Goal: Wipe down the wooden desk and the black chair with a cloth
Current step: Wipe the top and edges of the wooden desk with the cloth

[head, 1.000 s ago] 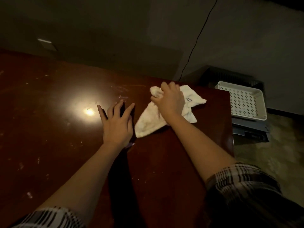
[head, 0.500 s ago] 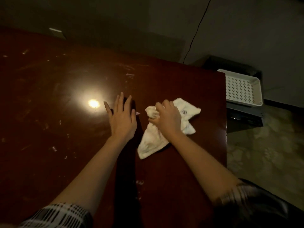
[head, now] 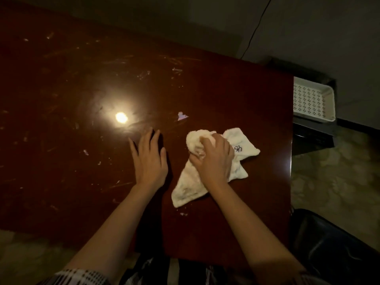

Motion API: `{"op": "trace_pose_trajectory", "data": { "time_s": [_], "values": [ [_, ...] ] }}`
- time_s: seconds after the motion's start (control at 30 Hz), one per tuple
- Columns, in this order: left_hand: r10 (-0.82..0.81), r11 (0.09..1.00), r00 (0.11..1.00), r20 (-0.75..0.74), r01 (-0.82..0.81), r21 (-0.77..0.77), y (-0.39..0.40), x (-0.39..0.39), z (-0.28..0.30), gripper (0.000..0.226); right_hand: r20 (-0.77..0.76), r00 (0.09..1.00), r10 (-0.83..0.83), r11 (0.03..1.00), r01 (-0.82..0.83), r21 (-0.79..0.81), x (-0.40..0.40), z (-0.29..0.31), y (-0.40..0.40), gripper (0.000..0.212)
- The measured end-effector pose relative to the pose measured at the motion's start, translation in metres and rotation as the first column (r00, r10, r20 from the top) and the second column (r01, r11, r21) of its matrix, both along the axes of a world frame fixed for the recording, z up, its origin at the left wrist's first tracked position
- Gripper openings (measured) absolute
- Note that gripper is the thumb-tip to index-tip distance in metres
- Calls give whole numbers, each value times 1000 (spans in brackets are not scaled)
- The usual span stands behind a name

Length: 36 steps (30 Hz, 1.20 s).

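Note:
A dark red wooden desk (head: 82,79) fills most of the view, scratched and dotted with pale flecks. A cream cloth (head: 240,147) with a small dark emblem lies bunched on its right part. My right hand (head: 213,161) grips the bunched cloth and presses it onto the wood. Just left of the cloth, my left hand (head: 149,159) rests flat on the desk with its fingers straight. The black chair (head: 333,249) shows at the lower right, beside the desk's right edge.
A white perforated tray (head: 312,99) sits on a dark low unit right of the desk. A small pale scrap (head: 182,116) lies beyond my hands, near a bright lamp reflection (head: 121,117). A thin cable (head: 257,27) runs down the wall. Patterned floor shows at the right.
My right hand has dragged the cloth toward me across the desk. The left hand has slid back too, uncovering the pale scrap. The view now takes in the desk's near edge and the chair.

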<state>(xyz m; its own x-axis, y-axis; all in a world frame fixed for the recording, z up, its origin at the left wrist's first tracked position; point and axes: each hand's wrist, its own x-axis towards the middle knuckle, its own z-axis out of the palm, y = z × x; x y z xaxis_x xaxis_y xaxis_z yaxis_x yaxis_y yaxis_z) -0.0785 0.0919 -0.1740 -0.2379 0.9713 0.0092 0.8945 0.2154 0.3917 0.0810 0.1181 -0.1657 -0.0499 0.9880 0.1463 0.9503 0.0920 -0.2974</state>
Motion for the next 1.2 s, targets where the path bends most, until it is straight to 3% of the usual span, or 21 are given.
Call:
{"op": "trace_pose_trajectory", "data": {
  "time_s": [0.17,0.4,0.5,0.6,0.77,0.9,1.03,1.1,1.2],
  "values": [
    [-20,1000,999,-26,20,-5,0,0,1,54,110,992,-55,993,65,-94,-8,-4,-10,82],
    [-33,999,999,-29,32,-15,2,-1,-2,52,157,988,-4,996,17,-86,5,-4,38,50],
    [-28,1000,999,-22,28,-6,2,-2,-3,53,159,987,6,994,12,-113,7,0,56,47],
    [-31,999,1000,-2,31,10,0,-3,-1,54,117,992,-44,988,61,-145,-1,2,24,47],
    [-25,1000,999,24,24,12,-1,-3,-1,52,115,990,83,993,-73,-90,-3,-7,-46,59],
    [-23,1000,999,30,23,5,2,-2,-2,50,116,988,100,994,-93,-64,-3,-3,-15,55],
    [-21,1000,1000,21,21,2,2,-3,-2,52,127,991,-33,995,45,-91,-15,3,30,48],
    [-18,1000,999,27,18,5,2,-2,-2,55,138,990,-34,994,49,-102,-17,3,33,56],
    [-7,1000,1000,28,7,-7,2,-1,0,57,141,987,70,980,-42,-194,-9,2,1,89]
  ]
}}
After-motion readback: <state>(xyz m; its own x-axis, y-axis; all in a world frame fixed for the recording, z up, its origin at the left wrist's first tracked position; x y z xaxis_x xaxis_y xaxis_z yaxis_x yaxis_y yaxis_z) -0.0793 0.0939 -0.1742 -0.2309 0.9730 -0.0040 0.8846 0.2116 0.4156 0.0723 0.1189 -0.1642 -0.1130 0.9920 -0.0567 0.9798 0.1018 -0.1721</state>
